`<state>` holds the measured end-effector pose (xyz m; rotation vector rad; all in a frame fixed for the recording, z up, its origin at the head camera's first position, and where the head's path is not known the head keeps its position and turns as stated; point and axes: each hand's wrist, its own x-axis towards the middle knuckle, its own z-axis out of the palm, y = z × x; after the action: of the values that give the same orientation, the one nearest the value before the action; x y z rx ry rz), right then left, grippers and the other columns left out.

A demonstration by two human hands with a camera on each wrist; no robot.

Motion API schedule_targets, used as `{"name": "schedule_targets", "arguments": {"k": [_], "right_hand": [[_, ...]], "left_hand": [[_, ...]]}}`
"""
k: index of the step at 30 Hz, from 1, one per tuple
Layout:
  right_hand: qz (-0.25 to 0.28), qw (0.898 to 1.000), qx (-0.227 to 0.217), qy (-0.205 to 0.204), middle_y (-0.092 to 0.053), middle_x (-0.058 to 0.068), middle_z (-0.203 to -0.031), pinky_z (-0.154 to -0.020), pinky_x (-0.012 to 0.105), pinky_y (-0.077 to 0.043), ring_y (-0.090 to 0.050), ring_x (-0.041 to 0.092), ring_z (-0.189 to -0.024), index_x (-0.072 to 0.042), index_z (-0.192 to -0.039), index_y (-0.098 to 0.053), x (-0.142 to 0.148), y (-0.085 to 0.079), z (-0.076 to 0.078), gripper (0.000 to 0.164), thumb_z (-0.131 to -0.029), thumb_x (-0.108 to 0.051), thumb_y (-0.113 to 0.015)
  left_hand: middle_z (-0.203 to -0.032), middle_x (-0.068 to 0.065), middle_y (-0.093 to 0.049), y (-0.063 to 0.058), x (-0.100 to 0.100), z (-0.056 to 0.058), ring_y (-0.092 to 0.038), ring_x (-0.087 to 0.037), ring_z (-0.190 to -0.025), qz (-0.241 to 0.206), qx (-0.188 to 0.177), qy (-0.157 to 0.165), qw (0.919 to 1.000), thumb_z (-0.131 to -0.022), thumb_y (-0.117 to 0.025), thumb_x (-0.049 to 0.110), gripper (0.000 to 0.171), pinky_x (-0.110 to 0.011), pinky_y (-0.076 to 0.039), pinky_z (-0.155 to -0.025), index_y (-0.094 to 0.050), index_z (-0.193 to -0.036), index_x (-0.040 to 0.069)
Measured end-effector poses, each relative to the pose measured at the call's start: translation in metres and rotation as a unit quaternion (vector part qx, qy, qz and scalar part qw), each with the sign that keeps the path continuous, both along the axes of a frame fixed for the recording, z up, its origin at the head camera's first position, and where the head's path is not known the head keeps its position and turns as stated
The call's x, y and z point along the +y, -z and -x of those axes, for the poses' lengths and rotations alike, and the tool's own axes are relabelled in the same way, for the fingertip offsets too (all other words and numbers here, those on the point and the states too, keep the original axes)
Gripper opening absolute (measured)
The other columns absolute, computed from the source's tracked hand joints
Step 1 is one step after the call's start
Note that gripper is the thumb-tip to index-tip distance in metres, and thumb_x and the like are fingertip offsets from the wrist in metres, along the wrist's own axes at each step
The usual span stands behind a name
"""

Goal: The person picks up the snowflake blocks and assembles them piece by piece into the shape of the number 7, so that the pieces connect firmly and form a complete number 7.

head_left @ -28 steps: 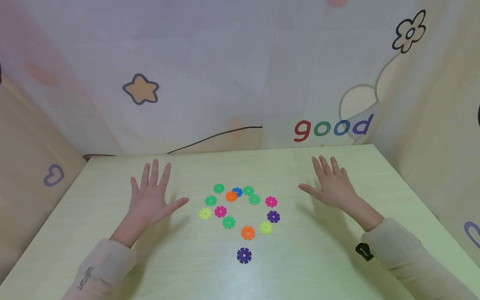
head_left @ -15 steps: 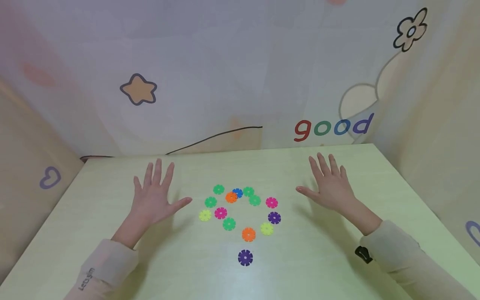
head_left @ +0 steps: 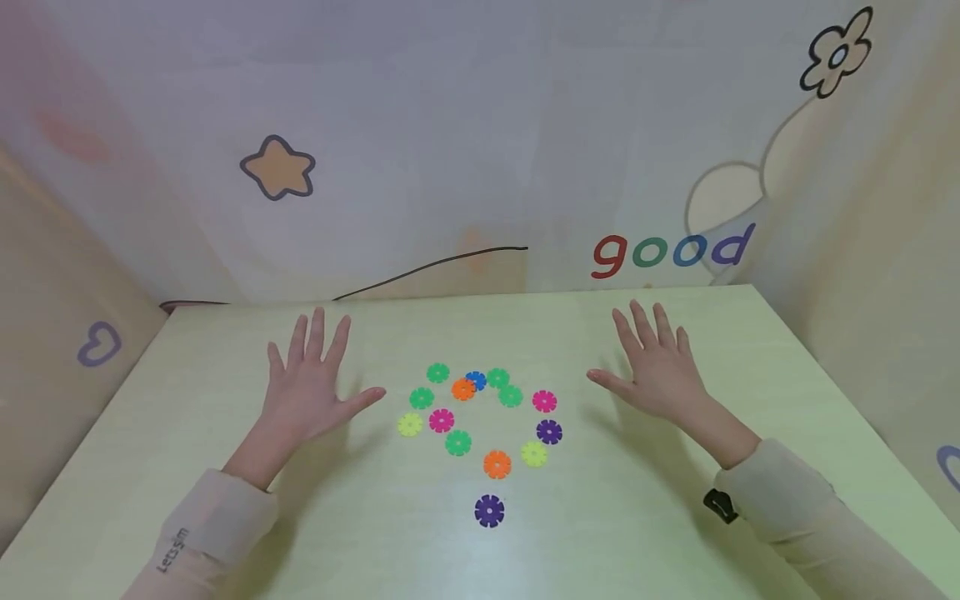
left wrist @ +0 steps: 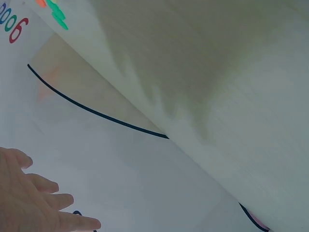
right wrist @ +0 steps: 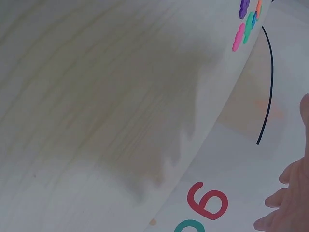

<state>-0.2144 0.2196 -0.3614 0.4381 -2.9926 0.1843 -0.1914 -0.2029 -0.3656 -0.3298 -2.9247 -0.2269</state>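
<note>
Notched plastic discs, shaped like snowflakes, lie scattered over the middle of the table. Nearest the front is a purple disc [head_left: 489,511], with an orange disc [head_left: 497,465] behind it. At the back an orange disc [head_left: 463,389] overlaps a blue disc [head_left: 477,381]. My left hand [head_left: 306,396] hovers over the table left of the discs, fingers spread, holding nothing; its nearest one is a yellow disc [head_left: 410,425]. To their right my right hand [head_left: 663,375] is held the same way, its thumb towards a pink disc [head_left: 544,401]. Both hands cast shadows on the tabletop.
The pale wooden table [head_left: 622,533] ends at a printed cloth backdrop [head_left: 420,150] with a star and the word "good". Cloth also hangs along the left and right sides. A small black object [head_left: 721,506] sits at the right sleeve's cuff.
Both hands stay spread in the air; the right one has drifted slightly left, and the left one slightly right. The head view has shifted a little. The discs keep their layout.
</note>
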Motion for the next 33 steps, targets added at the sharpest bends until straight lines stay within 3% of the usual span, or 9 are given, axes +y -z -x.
{"name": "schedule_targets", "arguments": {"k": [14, 18, 23, 27, 33], "right_hand": [[-0.004, 1.0, -0.005, -0.009, -0.01, 0.024, -0.148, -0.1, 0.066, -0.008, -0.002, 0.046, -0.133, -0.002, -0.144, -0.019, 0.0, 0.002, 0.004, 0.09, -0.082, -0.057, -0.054], [0.006, 0.999, -0.029, -0.014, -0.012, 0.025, -0.147, -0.099, 0.066, -0.01, -0.004, 0.047, -0.132, -0.003, -0.144, -0.021, -0.004, 0.005, 0.006, 0.09, -0.081, -0.056, -0.056], [0.027, 0.998, -0.057, -0.027, -0.02, 0.026, -0.145, -0.097, 0.064, -0.022, -0.017, 0.047, -0.13, -0.003, -0.142, -0.027, -0.012, 0.009, 0.007, 0.086, -0.079, -0.05, -0.063], [0.043, 0.996, -0.059, -0.048, -0.036, 0.027, -0.135, -0.091, 0.058, -0.036, -0.036, 0.046, -0.119, -0.002, -0.136, -0.038, -0.019, 0.011, 0.008, 0.079, -0.075, -0.038, -0.073], [0.088, 0.985, -0.098, -0.109, -0.055, 0.018, -0.106, -0.082, 0.044, -0.046, -0.051, 0.033, -0.098, -0.003, -0.118, -0.06, -0.033, 0.016, 0.013, 0.052, -0.073, -0.021, -0.077]], "left_hand": [[-0.149, -0.021, -0.001, 0.003, 0.002, 0.002, 0.001, -0.04, -0.135, -0.012, -0.021, 0.01, 0.9997, -0.076, -0.051, 0.068, 0.1, -0.07, -0.003, -0.096, -0.009, -0.147, 0.01], [-0.145, -0.022, -0.019, 0.005, 0.005, 0.006, -0.013, -0.041, -0.132, -0.008, -0.036, 0.034, 0.9987, -0.077, -0.056, 0.063, 0.097, -0.067, -0.011, -0.098, -0.017, -0.145, 0.007], [-0.133, -0.021, -0.038, 0.008, 0.009, 0.011, -0.036, -0.039, -0.119, -0.028, -0.063, 0.08, 0.9944, -0.076, -0.065, 0.052, 0.086, -0.055, -0.033, -0.094, -0.035, -0.137, 0.001], [-0.124, -0.019, -0.044, 0.014, 0.009, 0.015, -0.045, -0.036, -0.112, -0.077, -0.104, 0.131, 0.9829, -0.076, -0.072, 0.035, 0.072, -0.048, -0.042, -0.09, -0.042, -0.131, -0.002], [-0.109, -0.01, -0.052, 0.023, 0.007, 0.023, -0.053, -0.027, -0.097, -0.168, -0.194, 0.203, 0.9449, -0.077, -0.073, 0.014, 0.051, -0.04, -0.047, -0.081, -0.052, -0.122, 0.003]]}}
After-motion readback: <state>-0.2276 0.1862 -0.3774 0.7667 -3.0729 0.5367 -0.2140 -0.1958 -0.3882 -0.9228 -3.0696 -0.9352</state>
